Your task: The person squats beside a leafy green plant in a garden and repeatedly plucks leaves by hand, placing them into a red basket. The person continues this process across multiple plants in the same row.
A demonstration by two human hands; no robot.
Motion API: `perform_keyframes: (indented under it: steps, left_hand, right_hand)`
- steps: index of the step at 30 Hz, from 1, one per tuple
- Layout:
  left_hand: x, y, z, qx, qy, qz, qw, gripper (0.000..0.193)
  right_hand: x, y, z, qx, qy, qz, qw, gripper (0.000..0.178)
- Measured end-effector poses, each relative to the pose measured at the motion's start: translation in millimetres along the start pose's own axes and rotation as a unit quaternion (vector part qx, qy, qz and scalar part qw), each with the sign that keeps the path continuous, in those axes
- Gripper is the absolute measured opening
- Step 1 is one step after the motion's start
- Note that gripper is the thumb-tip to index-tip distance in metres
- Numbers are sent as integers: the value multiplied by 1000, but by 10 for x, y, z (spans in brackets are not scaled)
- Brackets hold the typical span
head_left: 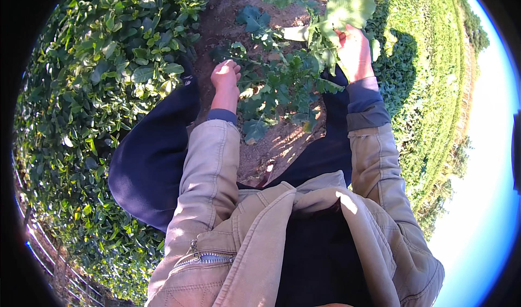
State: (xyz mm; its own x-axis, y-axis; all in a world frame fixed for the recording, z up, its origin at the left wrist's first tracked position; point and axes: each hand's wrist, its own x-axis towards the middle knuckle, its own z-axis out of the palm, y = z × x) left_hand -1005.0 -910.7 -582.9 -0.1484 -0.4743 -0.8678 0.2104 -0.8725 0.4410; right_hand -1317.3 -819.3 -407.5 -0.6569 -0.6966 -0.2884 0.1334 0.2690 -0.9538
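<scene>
Between my knees a leafy green plant (pixel 290 74), with lobed, kale-like leaves, grows from the brown soil. My right hand (pixel 355 55) is at its right side, fingers closed on a broad, pale green leaf (pixel 350 10) that catches the sun. Smaller leaves hang just left of those fingers. My left hand (pixel 225 75) is curled closed at the plant's left edge, beside the dark leaves. Whatever it may hold is hidden inside the fingers. A pale, flat piece (pixel 296 33) shows among the leaves left of my right hand; its kind is unclear.
A dense row of glossy green bushes (pixel 97 90) stands close on my left. Another sunlit hedge row (pixel 434 79) runs along the right. Brown soil (pixel 271 149) lies between them. My dark-trousered left knee (pixel 154 149) presses near the left bushes.
</scene>
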Motion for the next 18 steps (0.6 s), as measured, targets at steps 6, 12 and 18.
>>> perform_keyframes:
  steps: [6,12,18]
  left_hand:
    - [274,-455,-341,2,59,-113,992,26]
    - [306,-608,-408,29,61,-126,990,26]
    - [268,-391,-456,-71,68,-115,988,48]
  right_hand:
    - [36,70,1193,-16,-238,-43,970,59]
    - [368,1081,1880,-545,-363,38,754,84]
    - [301,1624,1963,-561,-406,95,715,73]
